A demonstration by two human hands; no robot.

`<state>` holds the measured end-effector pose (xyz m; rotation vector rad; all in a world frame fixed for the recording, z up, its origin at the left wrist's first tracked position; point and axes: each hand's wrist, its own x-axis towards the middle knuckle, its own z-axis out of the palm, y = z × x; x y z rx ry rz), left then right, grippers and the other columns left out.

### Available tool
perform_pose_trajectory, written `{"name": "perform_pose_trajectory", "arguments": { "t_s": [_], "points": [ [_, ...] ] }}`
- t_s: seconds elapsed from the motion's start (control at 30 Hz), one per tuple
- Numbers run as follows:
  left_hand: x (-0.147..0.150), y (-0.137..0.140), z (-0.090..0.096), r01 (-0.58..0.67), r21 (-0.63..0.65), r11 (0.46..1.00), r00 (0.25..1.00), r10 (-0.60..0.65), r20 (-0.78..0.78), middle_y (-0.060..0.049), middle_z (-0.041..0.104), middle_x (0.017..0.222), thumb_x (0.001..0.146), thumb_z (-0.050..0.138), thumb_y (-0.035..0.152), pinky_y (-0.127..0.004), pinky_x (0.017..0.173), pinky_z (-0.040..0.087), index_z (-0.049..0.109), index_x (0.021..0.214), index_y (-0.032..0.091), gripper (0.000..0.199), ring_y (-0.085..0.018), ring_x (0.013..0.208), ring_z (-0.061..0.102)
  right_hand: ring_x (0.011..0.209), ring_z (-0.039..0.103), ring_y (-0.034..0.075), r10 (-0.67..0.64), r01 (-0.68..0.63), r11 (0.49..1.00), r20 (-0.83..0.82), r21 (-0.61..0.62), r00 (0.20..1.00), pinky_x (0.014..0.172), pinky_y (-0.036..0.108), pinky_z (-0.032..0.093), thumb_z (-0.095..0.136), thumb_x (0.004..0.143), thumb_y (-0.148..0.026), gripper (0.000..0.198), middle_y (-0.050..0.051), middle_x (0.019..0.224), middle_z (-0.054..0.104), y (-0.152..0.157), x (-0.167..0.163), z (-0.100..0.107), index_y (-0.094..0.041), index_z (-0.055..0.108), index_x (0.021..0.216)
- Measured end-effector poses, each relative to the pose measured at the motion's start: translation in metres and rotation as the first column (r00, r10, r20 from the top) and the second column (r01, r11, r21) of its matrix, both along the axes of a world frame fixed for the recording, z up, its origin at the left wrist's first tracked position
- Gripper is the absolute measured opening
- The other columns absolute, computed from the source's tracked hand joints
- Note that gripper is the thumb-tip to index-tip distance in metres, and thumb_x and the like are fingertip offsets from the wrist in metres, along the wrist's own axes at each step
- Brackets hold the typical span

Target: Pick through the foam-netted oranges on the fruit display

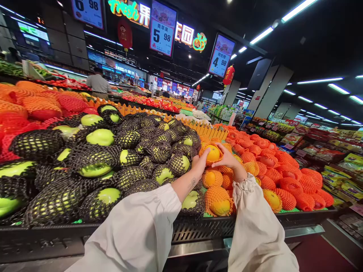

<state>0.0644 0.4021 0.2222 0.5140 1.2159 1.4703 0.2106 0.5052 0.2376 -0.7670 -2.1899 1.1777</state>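
Both my hands are wrapped round one orange (213, 155) in an orange foam net, above the column of netted oranges. My left hand (200, 162) grips its left side, thumb on top. On the other side, my right hand (227, 158) curls its fingers and thumb against the fruit. Below them sit more oranges in foam nets (217, 200) at the front of the bin. Green apples in black foam nets (99, 162) are heaped to the left of my hands. To the right lies a pile of fruit in red-orange nets (279, 168).
A black slotted bin edge (202, 231) runs along the front. A yellow picket-style divider (210, 130) stands behind the oranges. Price signs (163, 28) hang overhead. Packaged-goods shelves (309, 145) line the right. A person in a light shirt (98, 81) stands at the back left.
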Motion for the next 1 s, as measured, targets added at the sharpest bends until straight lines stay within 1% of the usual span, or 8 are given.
{"name": "perform_pose_trajectory", "arguments": {
  "t_s": [0.27,0.43,0.53,0.63,0.7,0.77,0.87,1.0],
  "points": [
    [0.0,-0.001,0.001,-0.022,0.054,0.998,0.998,0.019,0.058,-0.01,0.064,0.111,0.099,0.071,0.04,-0.042,0.095,0.056,0.065,0.114,0.011,0.033,-0.022,0.101,0.065,0.13,0.052,0.032,0.027,-0.042,0.973,0.067,0.228,0.997,0.117,0.043,0.039,0.089,0.053,-0.044,0.1,0.021,0.14,0.048,-0.007,-0.009,0.0,-0.011,0.042,0.134],
    [-0.003,-0.004,0.018,0.004,0.069,0.998,0.988,-0.015,0.156,-0.011,0.065,0.112,0.106,0.057,0.048,-0.04,0.092,0.056,0.063,0.123,0.012,0.04,-0.02,0.095,0.065,0.115,0.057,0.032,-0.17,0.191,0.939,-0.095,0.285,0.981,0.105,0.044,0.045,0.086,0.05,-0.044,0.093,0.018,0.128,0.055,-0.019,-0.027,-0.001,-0.014,0.043,0.127],
    [-0.004,0.001,0.017,-0.008,0.075,0.997,0.995,0.0,0.095,-0.016,0.058,0.129,0.111,0.036,0.057,-0.044,0.098,0.054,0.052,0.14,0.012,0.056,-0.024,0.108,0.063,0.108,0.057,0.028,-0.376,0.444,0.881,-0.327,0.164,0.867,0.1,0.04,0.047,0.086,0.049,-0.045,0.087,0.015,0.12,0.056,-0.018,-0.034,0.004,-0.017,0.043,0.119],
    [-0.002,0.001,0.008,0.135,0.158,0.978,0.968,-0.096,-0.232,-0.017,0.051,0.141,0.11,0.045,0.043,-0.051,0.11,0.046,0.049,0.143,0.013,0.045,-0.028,0.127,0.055,0.098,0.059,0.021,-0.541,0.601,0.791,-0.588,-0.114,0.601,0.092,0.035,0.051,0.086,0.052,-0.047,0.08,0.011,0.114,0.056,-0.007,-0.027,0.019,-0.019,0.044,0.113],
    [0.001,-0.005,0.002,0.384,0.209,0.899,0.801,-0.212,-0.561,-0.015,0.053,0.141,0.102,0.064,0.03,-0.054,0.119,0.036,0.056,0.136,0.013,0.039,-0.03,0.135,0.049,0.101,0.06,0.019,-0.627,0.546,0.746,-0.678,-0.38,0.384,0.086,0.032,0.055,0.086,0.051,-0.05,0.083,0.008,0.123,0.056,0.003,-0.016,0.033,-0.021,0.045,0.117],
    [0.004,-0.013,-0.003,0.64,0.113,0.76,0.485,-0.285,-0.827,-0.013,0.054,0.14,0.092,0.077,0.027,-0.057,0.123,0.028,0.063,0.129,0.014,0.041,-0.032,0.14,0.043,0.106,0.062,0.019,-0.709,0.465,0.688,-0.652,-0.557,0.268,0.076,0.029,0.058,0.086,0.05,-0.048,0.086,0.006,0.129,0.058,0.012,-0.005,0.047,-0.023,0.045,0.122],
    [0.005,-0.024,-0.007,0.759,-0.168,0.629,0.069,-0.334,-0.94,-0.016,0.04,0.156,0.094,0.076,0.043,-0.062,0.126,0.017,0.058,0.141,0.016,0.058,-0.037,0.151,0.027,0.107,0.065,0.018,-0.821,0.535,0.564,-0.497,-0.629,0.28,0.066,0.026,0.06,0.085,0.06,-0.039,0.075,0.006,0.127,0.065,0.031,0.007,0.06,-0.022,0.046,0.121],
    [0.005,-0.028,-0.007,0.738,-0.279,0.614,-0.118,-0.289,-0.95,-0.016,0.033,0.161,0.102,0.062,0.051,-0.059,0.126,0.018,0.049,0.151,0.017,0.061,-0.035,0.153,0.024,0.119,0.065,0.025,-0.911,0.84,0.412,-0.144,-0.353,0.386,0.092,0.037,0.061,0.081,0.076,-0.04,0.082,0.017,0.137,0.06,0.069,0.016,0.055,-0.009,0.04,0.139]
  ]
}}
